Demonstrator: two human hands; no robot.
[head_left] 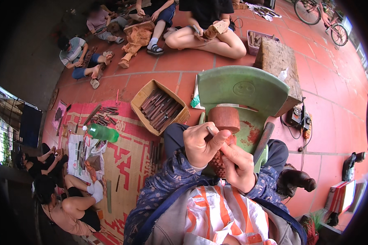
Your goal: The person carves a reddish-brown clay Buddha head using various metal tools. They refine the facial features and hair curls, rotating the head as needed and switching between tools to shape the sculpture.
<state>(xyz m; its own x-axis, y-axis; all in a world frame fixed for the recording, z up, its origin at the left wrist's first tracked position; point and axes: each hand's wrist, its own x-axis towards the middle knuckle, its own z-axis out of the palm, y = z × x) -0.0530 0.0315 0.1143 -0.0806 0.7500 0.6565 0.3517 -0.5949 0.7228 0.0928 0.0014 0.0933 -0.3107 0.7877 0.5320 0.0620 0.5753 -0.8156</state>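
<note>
A reddish-brown wooden carving (224,117) rests on the seat of a green plastic chair (243,83) in front of me. Its far end is a smooth round block, and a beaded, carved part shows below my hands. My left hand (202,143) is closed above it, with the end of a thin greyish tool (211,130) between thumb and forefinger. Close against the left thumb, my right hand (239,166) has its fingers bent and pressed together; what they grip is hidden. Red wood dust (251,132) lies on the seat beside a dark bar-shaped piece (263,141).
To the left stands a cardboard box (141,116) of wooden-handled tools. A green bottle (103,132) and loose tools (104,116) lie on a patterned mat (122,171). Several people sit around. A wooden block (276,55), electrical box (296,118) and dark carved figure (294,181) are at right.
</note>
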